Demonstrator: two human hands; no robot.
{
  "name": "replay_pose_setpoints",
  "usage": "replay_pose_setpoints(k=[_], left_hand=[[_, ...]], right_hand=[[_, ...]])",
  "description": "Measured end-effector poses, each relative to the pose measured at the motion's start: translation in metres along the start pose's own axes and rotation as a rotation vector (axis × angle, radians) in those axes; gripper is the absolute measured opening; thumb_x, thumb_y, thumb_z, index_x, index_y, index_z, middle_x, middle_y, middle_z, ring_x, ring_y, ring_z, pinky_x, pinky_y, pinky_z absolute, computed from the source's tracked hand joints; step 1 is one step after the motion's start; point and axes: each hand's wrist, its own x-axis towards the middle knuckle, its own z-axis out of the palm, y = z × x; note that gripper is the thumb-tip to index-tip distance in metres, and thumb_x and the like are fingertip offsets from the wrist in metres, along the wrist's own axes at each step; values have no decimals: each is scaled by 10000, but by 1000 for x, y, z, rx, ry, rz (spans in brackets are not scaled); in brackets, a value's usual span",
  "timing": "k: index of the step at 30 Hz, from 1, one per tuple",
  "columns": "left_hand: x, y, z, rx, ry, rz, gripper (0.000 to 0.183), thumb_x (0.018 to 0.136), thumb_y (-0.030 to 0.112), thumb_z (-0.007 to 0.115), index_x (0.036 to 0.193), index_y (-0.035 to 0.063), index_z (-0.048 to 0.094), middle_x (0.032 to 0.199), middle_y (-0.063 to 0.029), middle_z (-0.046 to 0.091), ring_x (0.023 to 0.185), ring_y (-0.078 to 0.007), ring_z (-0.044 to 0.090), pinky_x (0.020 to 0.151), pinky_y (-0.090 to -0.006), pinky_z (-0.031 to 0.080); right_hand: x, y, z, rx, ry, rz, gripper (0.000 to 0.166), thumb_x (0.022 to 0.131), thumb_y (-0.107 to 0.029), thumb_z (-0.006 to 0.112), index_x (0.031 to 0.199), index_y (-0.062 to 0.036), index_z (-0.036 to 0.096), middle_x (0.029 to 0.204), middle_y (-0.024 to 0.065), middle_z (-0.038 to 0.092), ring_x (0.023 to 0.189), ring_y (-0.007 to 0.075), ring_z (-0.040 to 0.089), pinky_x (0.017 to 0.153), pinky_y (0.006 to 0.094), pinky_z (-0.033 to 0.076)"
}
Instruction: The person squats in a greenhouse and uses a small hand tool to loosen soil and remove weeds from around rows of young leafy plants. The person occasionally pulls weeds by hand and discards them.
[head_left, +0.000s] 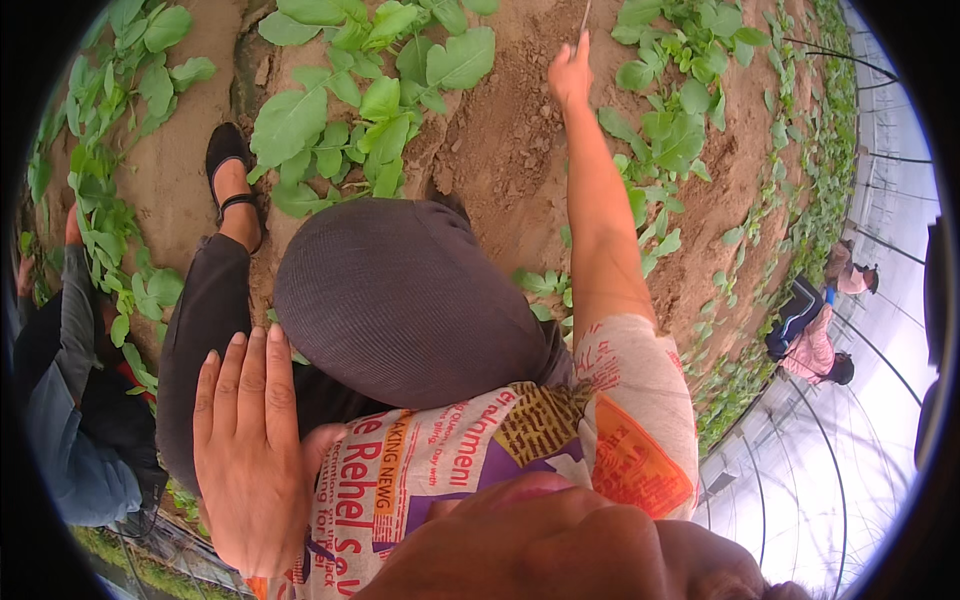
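Note:
My right hand (571, 71) reaches far forward over loose brown soil (510, 127), its fingers closed on a thin tool (584, 22). The tool's far end leaves the top of the picture, so its kind is not clear. Close to my chest, my left hand (251, 442) is held flat beside my bent knee, long fingers extended, nothing in it. Whether it rests on my thigh cannot be told. Broad-leaved green plants (382, 97) grow just ahead of my knee (405, 300). Another row of leafy plants (675, 127) stands right of my outstretched arm.
At the left edge a person (75, 420) bends among more plants (112, 187). Two people (814, 330) crouch far off at right, near the greenhouse's curved ribs (885, 352) and pale film wall. My black shoe (229, 176) stands on bare soil between rows.

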Motion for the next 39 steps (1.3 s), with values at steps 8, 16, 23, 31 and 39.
replay_pose_setpoints(k=[8,16,23,31,39], left_hand=[[-2,-7,-4,14,18,-53,788,847,480,610,1468,36,416,1389,-187,527,1331,-362,469,1145,-499,327],[-3,-1,-12,-17,10,13,789,824,432,649,1468,38,420,1387,-206,521,1335,-380,458,1156,-500,312],[1,-4,-3,-20,14,-32,807,842,461,636,1475,23,395,1389,-196,523,1325,-372,468,1155,-492,315],[0,-5,-9,14,-2,-23,832,836,494,631,1484,31,393,1425,-187,501,1340,-367,458,1153,-497,310],[4,1,-5,-4,-41,-27,829,829,473,650,1477,22,396,1421,-188,503,1342,-367,456,1157,-492,306]], right_hand=[[-25,-29,45,-77,-183,190,673,1035,-352,398,1596,-272,35,1079,281,671,975,434,657,882,507,508],[-106,6,23,12,-240,119,625,1009,-324,460,1580,-262,211,1137,267,671,1042,435,641,923,491,490],[36,-46,16,189,-16,139,630,993,-298,483,1566,-173,254,1234,255,625,1093,435,618,964,489,477],[-66,-27,53,27,-205,125,668,1030,-328,422,1597,-302,71,942,249,696,872,419,671,832,493,510],[1,-38,29,94,-30,33,612,977,-329,519,1549,-278,309,1075,272,681,984,441,661,870,498,524]])
